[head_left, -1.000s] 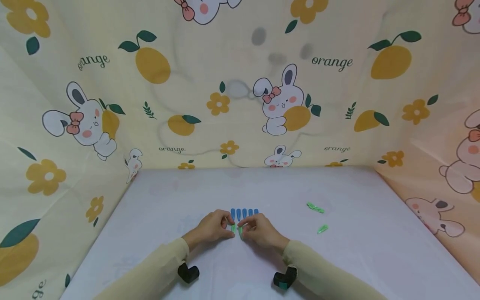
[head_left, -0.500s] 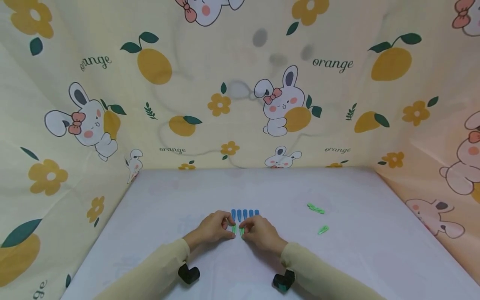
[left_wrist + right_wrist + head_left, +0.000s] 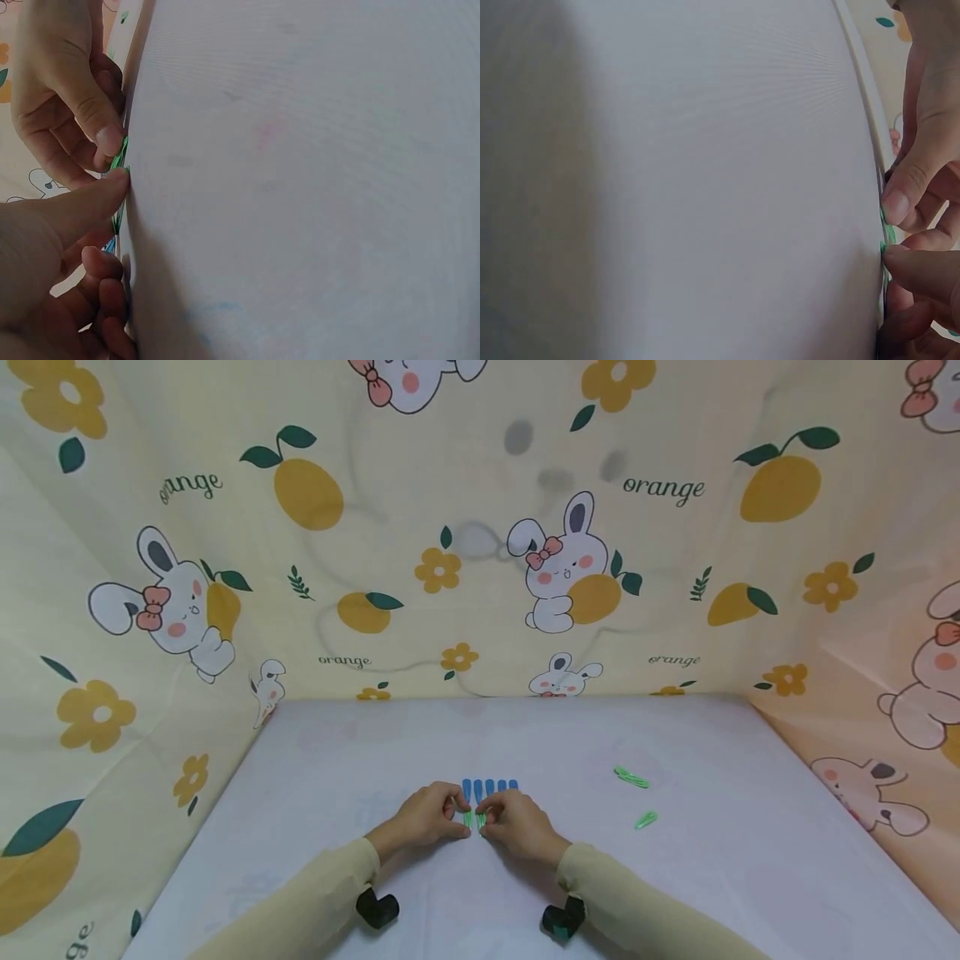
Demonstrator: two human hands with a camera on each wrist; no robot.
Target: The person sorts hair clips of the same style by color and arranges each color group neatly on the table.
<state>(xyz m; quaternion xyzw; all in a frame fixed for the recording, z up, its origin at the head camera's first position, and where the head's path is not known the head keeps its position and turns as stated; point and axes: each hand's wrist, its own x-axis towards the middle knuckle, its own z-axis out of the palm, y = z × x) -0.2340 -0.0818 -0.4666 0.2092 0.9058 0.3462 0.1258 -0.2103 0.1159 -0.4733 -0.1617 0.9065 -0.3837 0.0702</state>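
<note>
Several blue hair clips (image 3: 490,788) lie side by side in a row on the white table, partly behind my right fingers. Just in front of the row, my left hand (image 3: 431,812) holds a green hair clip (image 3: 467,820) between thumb and index finger, down at the tabletop. My right hand (image 3: 522,827) pinches a second green hair clip (image 3: 481,821) close beside the first, with a narrow gap between them. Both green clips point away from me, roughly parallel to the blue ones. In the left wrist view the fingertips cover much of the green clips (image 3: 118,154).
To the right on the white table (image 3: 337,743) lie more green hair clips (image 3: 632,777), with a single green clip (image 3: 646,819) nearer me. A patterned cloth (image 3: 420,485) with rabbits and oranges hangs behind the table and along its sides.
My right hand has shifted slightly, bringing its green clip into line beside the left one and a little closer to it. The left hand stays almost still.
</note>
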